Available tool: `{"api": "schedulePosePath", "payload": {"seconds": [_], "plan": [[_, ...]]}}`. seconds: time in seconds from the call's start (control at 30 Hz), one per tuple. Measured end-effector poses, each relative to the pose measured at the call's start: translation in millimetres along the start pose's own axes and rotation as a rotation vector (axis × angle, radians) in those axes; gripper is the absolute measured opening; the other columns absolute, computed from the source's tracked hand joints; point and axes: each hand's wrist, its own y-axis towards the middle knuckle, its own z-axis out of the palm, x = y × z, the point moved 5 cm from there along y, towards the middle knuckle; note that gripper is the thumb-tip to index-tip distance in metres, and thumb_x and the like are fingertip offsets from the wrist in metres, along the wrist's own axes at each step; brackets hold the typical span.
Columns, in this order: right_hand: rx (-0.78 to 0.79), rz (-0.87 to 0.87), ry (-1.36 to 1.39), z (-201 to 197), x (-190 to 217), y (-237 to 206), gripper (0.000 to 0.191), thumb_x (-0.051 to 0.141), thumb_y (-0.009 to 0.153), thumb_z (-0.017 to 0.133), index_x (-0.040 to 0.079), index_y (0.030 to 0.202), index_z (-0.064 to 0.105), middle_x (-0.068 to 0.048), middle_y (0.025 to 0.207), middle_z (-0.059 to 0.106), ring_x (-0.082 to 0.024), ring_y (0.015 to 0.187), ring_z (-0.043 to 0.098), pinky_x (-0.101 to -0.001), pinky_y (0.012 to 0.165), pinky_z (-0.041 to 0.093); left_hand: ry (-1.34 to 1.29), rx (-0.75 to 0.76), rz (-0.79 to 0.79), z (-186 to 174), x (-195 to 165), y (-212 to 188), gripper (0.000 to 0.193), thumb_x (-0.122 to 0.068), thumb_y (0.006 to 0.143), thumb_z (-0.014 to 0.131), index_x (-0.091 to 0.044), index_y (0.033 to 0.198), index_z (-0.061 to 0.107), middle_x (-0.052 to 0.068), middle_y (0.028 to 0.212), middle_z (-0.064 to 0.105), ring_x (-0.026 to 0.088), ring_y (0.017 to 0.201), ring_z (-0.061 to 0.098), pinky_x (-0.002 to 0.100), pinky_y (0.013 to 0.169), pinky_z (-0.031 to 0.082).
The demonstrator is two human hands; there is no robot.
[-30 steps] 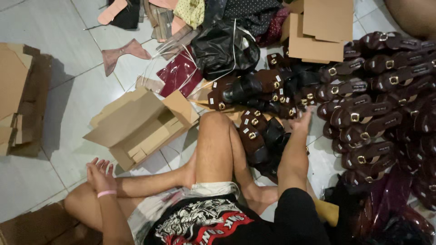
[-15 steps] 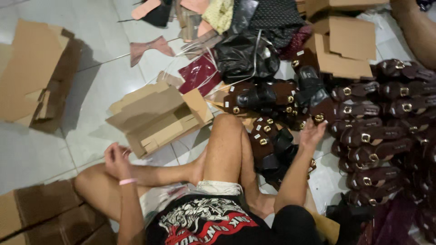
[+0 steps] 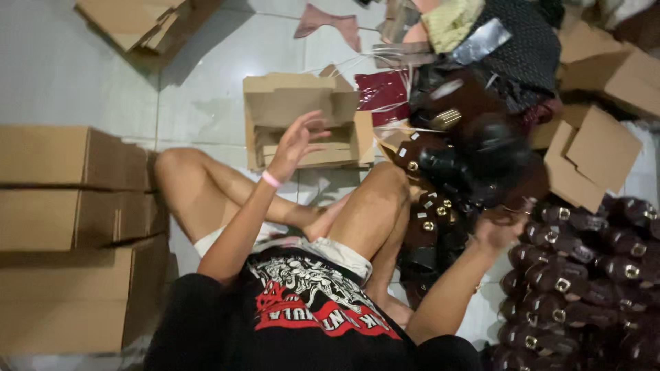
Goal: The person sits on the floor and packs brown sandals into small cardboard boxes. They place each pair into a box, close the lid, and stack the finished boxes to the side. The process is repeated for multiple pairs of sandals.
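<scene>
Your left hand (image 3: 297, 143) hovers with its fingers spread, empty, just in front of the open box (image 3: 302, 120) on the floor; your right hand (image 3: 500, 232) reaches out at the edge of the pile of brown shoes (image 3: 584, 282), and its fingers are too blurred to tell whether they grip anything.

Going from the left: stacked boxes (image 3: 75, 227) stand against your left knee, flat and closed. Next comes the open box, brown cardboard, its flaps up and its mouth turned toward you, lying on the pale tile floor (image 3: 82, 75) just past your shin. To do this reach well, bring the left hand down onto a flap or the near wall, not the loose top flap (that one looks bent and would likely fold under a pull), and steady the box before anything goes in. Keep the wrist clear of your raised knee.

Right of the box lies a dark red bag (image 3: 383, 96), then a heap of dark shoes with gold buckles (image 3: 440, 199) just beside your right knee. With the right hand, I judge it best to take one shoe by its strap, since the shoes lie touching and overlapping and a grab at the pile could drag several along.

The shoes look glossy, dark brown, each with a small metal buckle on top; those on the far right lie in rough rows, close together. More cardboard (image 3: 598, 151) lies beyond them.
</scene>
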Motion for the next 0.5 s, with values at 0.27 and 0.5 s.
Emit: {"api": "schedulePosePath", "payload": {"seconds": [0.27,0.5], "plan": [[0.167,0.355,-0.276,94,-187,7,0.020,0.025,0.114,0.063,0.013,0.130,0.062,0.000,0.099,0.064,-0.011,0.081,0.062,-0.0264,0.069,0.051,0.539,-0.234,0.182,-70,-23,-12,0.038,-0.007,0.106,0.055,-0.006,0.145,0.055,0.013,0.133,0.065,0.018,0.119,0.062,0.030,0.104,0.050],[0.117,0.350,-0.276,83,-161,-3,0.025,0.024,0.110,0.054,0.007,0.128,0.057,-0.006,0.117,0.069,-0.021,0.104,0.069,-0.0375,0.090,0.058,0.768,-0.359,0.091,-117,34,-9,0.040,-0.001,0.100,0.060,-0.005,0.139,0.057,0.018,0.126,0.068,0.027,0.114,0.065,0.035,0.099,0.050]]}}
